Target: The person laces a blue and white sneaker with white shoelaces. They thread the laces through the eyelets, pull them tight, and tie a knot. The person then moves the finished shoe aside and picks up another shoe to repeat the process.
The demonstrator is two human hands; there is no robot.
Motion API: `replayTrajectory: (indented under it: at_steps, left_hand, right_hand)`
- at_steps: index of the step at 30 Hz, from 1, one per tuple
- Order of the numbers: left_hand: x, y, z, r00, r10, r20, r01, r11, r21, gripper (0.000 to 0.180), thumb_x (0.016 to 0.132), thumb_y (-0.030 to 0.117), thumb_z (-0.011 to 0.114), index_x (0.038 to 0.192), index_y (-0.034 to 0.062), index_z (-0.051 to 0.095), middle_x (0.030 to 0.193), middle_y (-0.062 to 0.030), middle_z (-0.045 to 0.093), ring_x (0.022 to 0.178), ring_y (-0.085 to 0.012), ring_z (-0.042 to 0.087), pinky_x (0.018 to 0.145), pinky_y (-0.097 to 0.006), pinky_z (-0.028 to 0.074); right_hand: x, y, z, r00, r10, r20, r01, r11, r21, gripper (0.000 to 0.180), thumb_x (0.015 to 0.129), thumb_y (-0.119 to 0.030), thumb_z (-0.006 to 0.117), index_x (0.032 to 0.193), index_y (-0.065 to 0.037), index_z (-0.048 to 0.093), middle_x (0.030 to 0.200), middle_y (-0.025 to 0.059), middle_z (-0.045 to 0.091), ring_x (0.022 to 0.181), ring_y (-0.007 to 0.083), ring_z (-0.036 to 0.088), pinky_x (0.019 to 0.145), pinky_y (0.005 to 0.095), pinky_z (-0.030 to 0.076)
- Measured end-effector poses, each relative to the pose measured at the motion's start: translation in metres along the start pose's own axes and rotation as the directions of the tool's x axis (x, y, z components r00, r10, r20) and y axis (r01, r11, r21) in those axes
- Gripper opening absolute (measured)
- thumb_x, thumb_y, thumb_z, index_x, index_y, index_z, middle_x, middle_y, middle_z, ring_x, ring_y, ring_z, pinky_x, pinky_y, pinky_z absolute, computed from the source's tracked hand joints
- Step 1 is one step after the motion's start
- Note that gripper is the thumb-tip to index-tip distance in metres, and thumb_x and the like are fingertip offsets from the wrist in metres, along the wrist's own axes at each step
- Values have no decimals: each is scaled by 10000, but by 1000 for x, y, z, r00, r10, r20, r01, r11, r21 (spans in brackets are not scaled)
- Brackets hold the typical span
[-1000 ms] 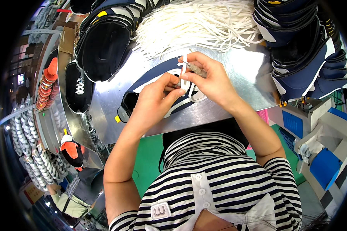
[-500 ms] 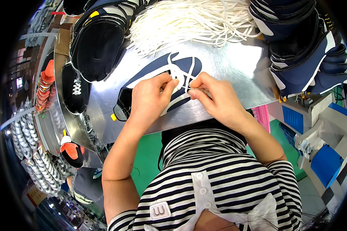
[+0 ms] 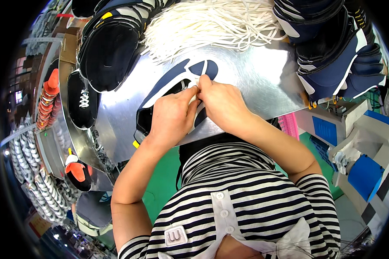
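Observation:
A navy and white shoe upper lies flat on the metal table, its toe pointing away to the right and its black opening toward me. Over its throat, my left hand and my right hand meet with fingertips pressed together. Both are closed in a pinch on the white shoelace, which runs across the toe end toward my right fingers. The fingers hide most of the lace and the eyelets. A yellow tab sticks out at the heel, beside my left wrist.
Loose white laces are heaped at the table's far side. Stacked black uppers stand at the left, beside a black laced upper. More navy uppers are piled at the right. A pink basket sits below the table edge.
My hands have come together; the right moved left to meet the left over the throat. The crossed lace strands that showed between them are now mostly covered. The upper has shifted slightly.

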State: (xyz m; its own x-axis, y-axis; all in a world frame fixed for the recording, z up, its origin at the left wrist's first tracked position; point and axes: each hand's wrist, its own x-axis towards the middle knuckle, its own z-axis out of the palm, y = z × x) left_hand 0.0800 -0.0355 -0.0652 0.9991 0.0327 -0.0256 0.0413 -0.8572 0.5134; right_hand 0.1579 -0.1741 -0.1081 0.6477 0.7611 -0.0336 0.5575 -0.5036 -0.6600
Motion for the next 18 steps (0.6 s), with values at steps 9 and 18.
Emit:
replayTrajectory:
  at_steps: [9, 18]
  left_hand:
    - [-43, -5, -1, 887, 433, -161, -365, 871, 329, 262, 782, 98, 671, 1037, 40, 668, 753, -59, 636, 648, -201, 627, 612, -314, 505]
    - [-28, -13, -39, 638, -456, 620, 767, 308, -563, 365, 948, 313, 663, 1192, 42, 678, 1163, -41, 671, 1081, -146, 586, 981, -276, 429]
  right_hand:
    - [-23, 40, -88, 960, 272, -72, -159, 736, 658, 269, 849, -167, 745, 1036, -75, 574, 888, 6, 610, 813, 91, 543, 738, 257, 464]
    - [-18, 13, -30, 982, 180, -64, -73, 665, 743, 446, 781, -91, 824, 1064, -90, 479, 885, -51, 465, 712, -8, 388, 555, 176, 314]
